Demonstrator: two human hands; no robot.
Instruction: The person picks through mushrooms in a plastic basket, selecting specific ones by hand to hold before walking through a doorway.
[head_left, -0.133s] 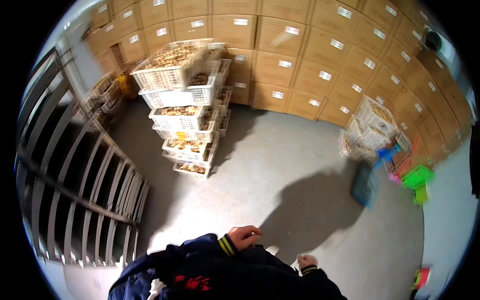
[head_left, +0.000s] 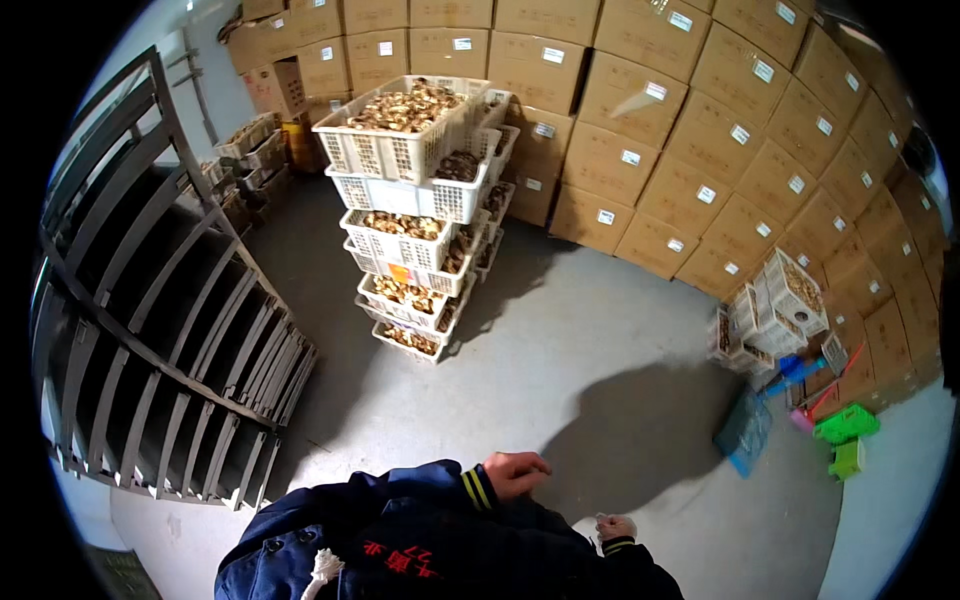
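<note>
My left hand (head_left: 517, 474) is held in front of my body, its back turned up and its fingers loosely curled together; nothing shows in it. Lower and to the right, my right hand (head_left: 615, 528) hangs by my side with bent fingers. A pale patch shows at its fingertips, and I cannot make out whether it is something held. Both hands are apart from everything around. In front of me, ahead and to the left, stands a tall stack of white plastic crates (head_left: 375, 152) filled with brown-and-cream mushrooms (head_left: 408, 106).
Cardboard boxes (head_left: 618, 155) line the far wall. A dark slatted metal rack (head_left: 150, 355) stands on the left. At right are smaller stacked crates (head_left: 775, 325), a blue dustpan (head_left: 745, 435) and green plastic baskets (head_left: 847, 425). Grey floor (head_left: 520, 340) lies between, with my shadow on it.
The view has swung to the left, so the crates, boxes and rack sit further right in the picture. Blur has lessened. Both hands keep nearly the same pose.
</note>
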